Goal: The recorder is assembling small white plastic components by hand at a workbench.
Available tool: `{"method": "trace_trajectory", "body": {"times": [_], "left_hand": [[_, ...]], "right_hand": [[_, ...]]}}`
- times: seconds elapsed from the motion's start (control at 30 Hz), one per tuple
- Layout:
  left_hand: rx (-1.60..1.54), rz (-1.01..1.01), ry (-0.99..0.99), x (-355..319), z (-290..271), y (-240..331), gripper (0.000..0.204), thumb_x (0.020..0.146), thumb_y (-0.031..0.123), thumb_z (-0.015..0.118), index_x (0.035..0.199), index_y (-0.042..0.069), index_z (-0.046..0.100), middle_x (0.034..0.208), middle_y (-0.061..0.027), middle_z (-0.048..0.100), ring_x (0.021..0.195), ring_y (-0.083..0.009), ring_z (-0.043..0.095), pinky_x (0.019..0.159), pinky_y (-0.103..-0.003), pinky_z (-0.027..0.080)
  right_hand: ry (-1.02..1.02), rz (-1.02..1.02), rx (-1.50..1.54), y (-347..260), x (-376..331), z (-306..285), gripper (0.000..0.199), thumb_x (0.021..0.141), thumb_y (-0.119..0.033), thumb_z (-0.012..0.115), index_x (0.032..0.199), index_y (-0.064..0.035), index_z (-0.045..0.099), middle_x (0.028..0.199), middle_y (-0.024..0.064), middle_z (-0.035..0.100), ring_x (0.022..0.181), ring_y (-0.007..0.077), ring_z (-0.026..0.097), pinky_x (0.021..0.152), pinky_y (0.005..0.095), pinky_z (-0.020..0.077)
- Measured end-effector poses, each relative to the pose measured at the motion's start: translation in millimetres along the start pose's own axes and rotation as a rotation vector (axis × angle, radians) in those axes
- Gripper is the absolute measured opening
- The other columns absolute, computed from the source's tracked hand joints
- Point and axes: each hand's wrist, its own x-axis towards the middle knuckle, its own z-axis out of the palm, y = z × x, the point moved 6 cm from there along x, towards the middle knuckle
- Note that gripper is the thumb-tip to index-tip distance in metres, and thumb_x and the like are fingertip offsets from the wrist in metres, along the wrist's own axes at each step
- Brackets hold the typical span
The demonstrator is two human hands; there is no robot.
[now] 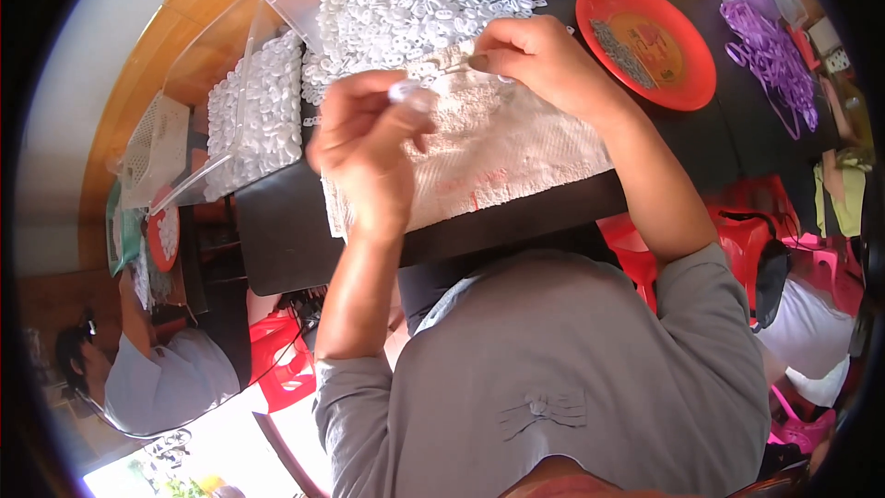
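Note:
My left hand is raised over the left part of a cream towel, its thumb and forefinger pinched on a small white plastic piece, slightly smeared by motion. At the towel's far edge, my right hand has thumb and forefinger pressed together; whatever lies between them is too small to make out. Just beyond both hands spreads a big heap of small white oval pieces, some with a hole through them. A few of these pieces rest on the far edge of the towel.
Right of the heap sits a red plate with small grey pieces. Purple straps lie farther right. A clear box of white pieces stands left. Beyond the dark table, another person sits at the lower left.

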Motion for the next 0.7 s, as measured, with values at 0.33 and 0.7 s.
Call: {"method": "trace_trajectory", "body": {"times": [0.33, 0.7], "left_hand": [[0.808, 0.303, 0.319, 70, -103, 119, 0.01, 0.081, 0.002, 0.069, 0.091, 0.0, 0.069, 0.069, -0.0042, 0.063, 0.055, -0.0086, 0.053, 0.044, -0.019, 0.038], [0.947, 0.598, 0.184, 54, -64, 81, 0.01, 0.082, 0.011, 0.072, 0.09, 0.005, 0.07, 0.078, 0.0014, 0.064, 0.066, -0.0077, 0.057, 0.059, -0.025, 0.047]], "right_hand": [[-0.121, -0.185, -0.713, 24, -5, 7, 0.004, 0.071, -0.003, 0.059, 0.074, -0.0055, 0.06, 0.071, 0.0121, 0.061, 0.071, 0.0316, 0.061, 0.063, 0.0427, 0.0454], [-0.201, -0.224, -0.82, 23, -5, 25, 0.006, 0.073, -0.004, 0.064, 0.077, -0.0047, 0.061, 0.077, 0.0094, 0.065, 0.073, 0.0296, 0.063, 0.065, 0.0404, 0.046]]}}
